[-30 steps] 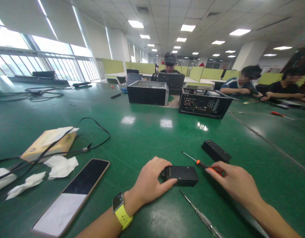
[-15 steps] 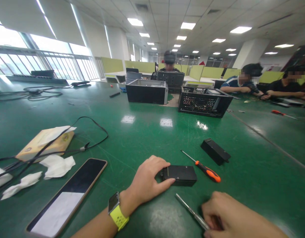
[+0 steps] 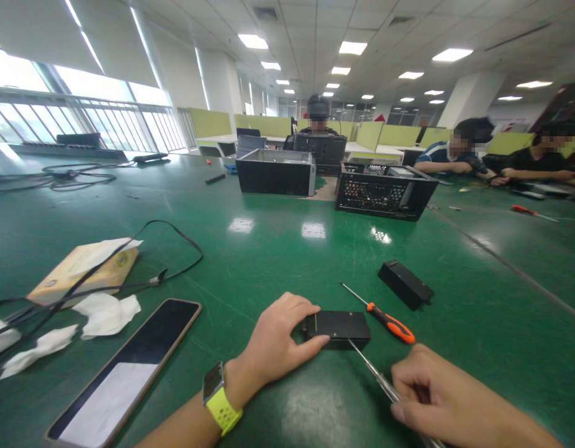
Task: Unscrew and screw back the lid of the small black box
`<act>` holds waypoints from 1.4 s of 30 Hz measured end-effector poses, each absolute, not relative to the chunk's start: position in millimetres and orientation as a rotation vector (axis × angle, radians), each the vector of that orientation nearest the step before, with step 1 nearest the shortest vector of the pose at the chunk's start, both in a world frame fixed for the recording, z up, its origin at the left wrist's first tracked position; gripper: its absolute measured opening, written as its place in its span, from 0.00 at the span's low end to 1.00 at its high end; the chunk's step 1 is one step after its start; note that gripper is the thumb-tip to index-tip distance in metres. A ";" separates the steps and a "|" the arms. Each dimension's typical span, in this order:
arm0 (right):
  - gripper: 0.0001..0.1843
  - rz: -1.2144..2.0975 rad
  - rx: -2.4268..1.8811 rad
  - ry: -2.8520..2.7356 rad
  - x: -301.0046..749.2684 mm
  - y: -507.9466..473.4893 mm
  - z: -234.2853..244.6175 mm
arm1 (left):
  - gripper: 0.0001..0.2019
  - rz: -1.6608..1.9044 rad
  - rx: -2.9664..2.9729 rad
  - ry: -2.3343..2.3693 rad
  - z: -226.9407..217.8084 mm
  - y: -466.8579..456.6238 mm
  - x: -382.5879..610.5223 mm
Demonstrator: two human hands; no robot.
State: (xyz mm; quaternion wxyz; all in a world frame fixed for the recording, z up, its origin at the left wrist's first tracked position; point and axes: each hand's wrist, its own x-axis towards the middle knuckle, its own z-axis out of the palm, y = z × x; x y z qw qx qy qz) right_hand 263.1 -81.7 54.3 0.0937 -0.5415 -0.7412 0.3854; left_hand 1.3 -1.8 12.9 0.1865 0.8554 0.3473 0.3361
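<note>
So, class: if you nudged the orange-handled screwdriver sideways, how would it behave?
The screwdriver would probably roll: round handle, glossy table. It seems stiff, with a straight metal shaft. Likely light: slimmer than the black box in the left hand, slim like the tool in the right hand.

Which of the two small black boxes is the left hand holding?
The nearer black box, gripped by the left hand; the other box lies untouched farther right.
</note>
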 end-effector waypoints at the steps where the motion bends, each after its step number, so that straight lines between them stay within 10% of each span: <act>1: 0.17 1.138 -1.618 -2.200 262.1 -81.3 53.6 | 0.16 0.947 2.408 0.980 12.9 -2.0 1.4; 27: 0.16 1.484 -1.736 -2.191 257.6 -84.7 37.2 | 0.21 0.860 2.433 0.996 15.1 -1.9 2.7; 42: 0.32 0.286 -1.460 -2.116 242.0 -59.0 5.8 | 0.17 0.764 2.363 0.844 16.6 0.8 1.0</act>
